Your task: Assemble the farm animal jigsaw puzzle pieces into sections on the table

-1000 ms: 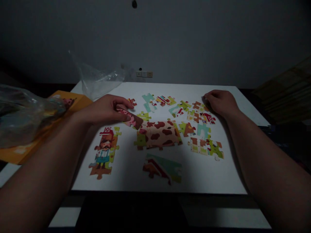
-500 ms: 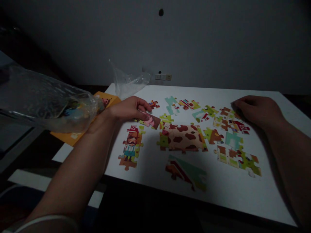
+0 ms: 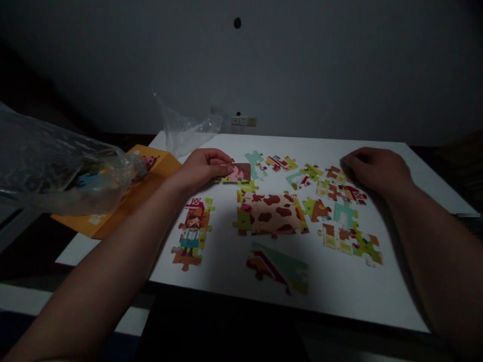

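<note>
My left hand point(image 3: 207, 168) is closed on a puzzle piece point(image 3: 239, 172) showing a pink pig on brown, with a green lower edge. The piece is at the upper edge of the cow section point(image 3: 275, 213); whether they are joined I cannot tell. My right hand point(image 3: 377, 170) rests on the table with its fingers curled in, beside the loose pieces at the right, and nothing shows in it. Left of the cow lies a joined strip with a farmer point(image 3: 190, 236). Nearer the front edge is a section with a red roof and blue sky point(image 3: 279, 269).
Several farm-picture pieces point(image 3: 335, 191) lie scattered on the right of the white table point(image 3: 234, 281). On the left, a clear plastic bag point(image 3: 101, 176) with colourful contents overlaps an orange folder point(image 3: 151, 196). Another clear bag point(image 3: 188, 133) stands at the back, before the grey wall.
My left hand has turned the pig piece from a slant to nearly level, closer to the cow section's top. My right hand stays resting by the pieces. The whole view has shifted slightly.
</note>
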`<control>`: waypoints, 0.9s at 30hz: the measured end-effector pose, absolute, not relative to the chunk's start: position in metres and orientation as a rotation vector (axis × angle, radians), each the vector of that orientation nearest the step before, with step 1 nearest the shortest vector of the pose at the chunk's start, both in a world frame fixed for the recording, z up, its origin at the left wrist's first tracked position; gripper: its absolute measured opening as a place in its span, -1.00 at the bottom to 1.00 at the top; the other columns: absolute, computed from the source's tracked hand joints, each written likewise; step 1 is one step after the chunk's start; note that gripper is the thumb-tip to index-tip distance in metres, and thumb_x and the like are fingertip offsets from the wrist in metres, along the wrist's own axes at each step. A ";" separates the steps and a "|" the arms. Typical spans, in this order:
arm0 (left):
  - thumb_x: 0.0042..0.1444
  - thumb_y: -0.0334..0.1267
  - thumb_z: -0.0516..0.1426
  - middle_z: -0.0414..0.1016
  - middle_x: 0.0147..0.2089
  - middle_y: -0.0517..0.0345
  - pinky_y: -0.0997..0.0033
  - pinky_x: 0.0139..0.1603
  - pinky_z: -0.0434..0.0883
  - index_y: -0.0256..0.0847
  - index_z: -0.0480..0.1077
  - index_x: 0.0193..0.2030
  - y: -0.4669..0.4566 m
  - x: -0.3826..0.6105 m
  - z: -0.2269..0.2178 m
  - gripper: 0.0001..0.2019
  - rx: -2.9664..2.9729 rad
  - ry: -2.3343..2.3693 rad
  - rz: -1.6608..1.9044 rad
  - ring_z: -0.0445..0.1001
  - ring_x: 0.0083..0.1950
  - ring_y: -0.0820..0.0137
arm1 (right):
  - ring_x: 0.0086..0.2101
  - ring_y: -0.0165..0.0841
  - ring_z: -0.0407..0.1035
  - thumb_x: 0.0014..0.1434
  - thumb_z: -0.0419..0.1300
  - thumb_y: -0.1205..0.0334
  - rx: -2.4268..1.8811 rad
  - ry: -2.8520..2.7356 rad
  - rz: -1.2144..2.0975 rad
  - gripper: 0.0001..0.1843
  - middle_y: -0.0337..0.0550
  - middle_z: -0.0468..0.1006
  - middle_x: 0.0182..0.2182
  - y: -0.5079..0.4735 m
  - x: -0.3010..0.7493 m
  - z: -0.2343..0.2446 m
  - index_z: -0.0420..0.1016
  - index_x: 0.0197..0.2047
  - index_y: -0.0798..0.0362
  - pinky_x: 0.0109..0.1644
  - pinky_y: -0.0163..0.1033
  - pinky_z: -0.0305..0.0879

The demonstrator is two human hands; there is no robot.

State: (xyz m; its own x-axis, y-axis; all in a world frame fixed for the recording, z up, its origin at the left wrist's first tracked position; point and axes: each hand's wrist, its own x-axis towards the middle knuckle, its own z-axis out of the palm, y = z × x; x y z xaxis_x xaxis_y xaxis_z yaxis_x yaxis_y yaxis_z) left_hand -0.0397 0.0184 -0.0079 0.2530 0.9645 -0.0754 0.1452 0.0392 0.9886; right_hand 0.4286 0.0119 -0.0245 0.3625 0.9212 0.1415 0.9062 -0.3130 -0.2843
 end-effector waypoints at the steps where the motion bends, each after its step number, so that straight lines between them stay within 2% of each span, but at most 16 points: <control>1: -0.16 -0.12 0.62 0.78 -0.17 -0.03 0.17 -0.06 0.61 -0.20 0.67 -0.17 0.017 -0.033 -0.012 -0.57 1.378 1.132 0.950 0.73 -0.16 0.20 | -0.09 0.07 0.55 0.37 0.24 -0.10 -2.294 -1.652 0.022 -0.58 0.21 0.77 0.00 0.011 0.426 -0.022 0.77 0.06 -0.05 -0.10 0.09 0.27; 4: -0.16 -0.08 0.64 0.78 -0.16 0.02 0.17 0.01 0.61 -0.18 0.67 -0.11 0.012 -0.017 -0.017 -0.50 1.401 1.065 0.964 0.74 -0.12 0.20 | -0.13 0.06 0.56 0.39 0.24 -0.10 -2.145 -1.790 0.018 -0.59 0.17 0.78 -0.07 0.005 0.415 -0.014 0.77 0.06 -0.05 -0.11 0.08 0.31; 7: -0.13 -0.10 0.64 0.79 -0.15 0.03 0.17 0.04 0.62 -0.18 0.67 -0.07 0.005 -0.010 -0.014 -0.50 1.410 1.013 0.881 0.75 -0.11 0.21 | -0.24 -0.05 0.58 0.33 0.27 -0.15 -1.898 -1.963 0.197 -0.59 0.05 0.78 -0.14 -0.003 0.398 -0.007 0.78 -0.01 -0.06 -0.13 0.01 0.38; 13: -0.07 -0.12 0.57 0.75 -0.24 0.01 0.20 -0.10 0.60 -0.19 0.69 -0.15 -0.002 -0.004 -0.015 -0.63 1.568 1.007 0.769 0.72 -0.19 0.22 | -0.34 -0.17 0.56 0.24 0.37 -0.27 -1.625 -2.068 0.621 -0.53 -0.10 0.73 -0.30 -0.017 0.370 0.003 0.80 -0.04 -0.10 -0.26 -0.10 0.41; 18: -0.02 -0.16 0.51 0.71 -0.31 0.07 0.19 -0.11 0.61 -0.16 0.69 -0.06 -0.002 -0.001 -0.016 -0.63 1.628 1.013 0.790 0.70 -0.21 0.23 | -0.21 -0.09 0.63 0.30 0.33 -0.22 -1.501 -2.246 0.619 -0.62 -0.08 0.80 -0.17 -0.023 0.356 0.010 0.81 -0.08 -0.15 -0.08 0.01 0.52; 22: -0.04 -0.19 0.52 0.72 -0.30 0.06 0.25 -0.20 0.57 -0.20 0.67 0.04 -0.004 -0.003 -0.015 -0.53 1.638 0.961 0.765 0.70 -0.25 0.24 | -0.09 -0.02 0.67 0.38 0.30 -0.15 -1.352 -2.353 0.586 -0.66 -0.06 0.81 -0.08 -0.027 0.343 0.013 0.83 -0.01 -0.21 0.06 0.09 0.54; 27: -0.03 -0.20 0.53 0.70 -0.34 0.10 0.31 -0.28 0.51 -0.19 0.65 0.05 -0.005 -0.004 -0.017 -0.53 1.626 0.947 0.729 0.67 -0.31 0.28 | -0.08 -0.07 0.67 0.44 0.29 -0.15 -1.274 -2.450 0.587 -0.65 -0.10 0.82 -0.06 -0.033 0.331 0.012 0.84 0.09 -0.25 0.07 0.05 0.54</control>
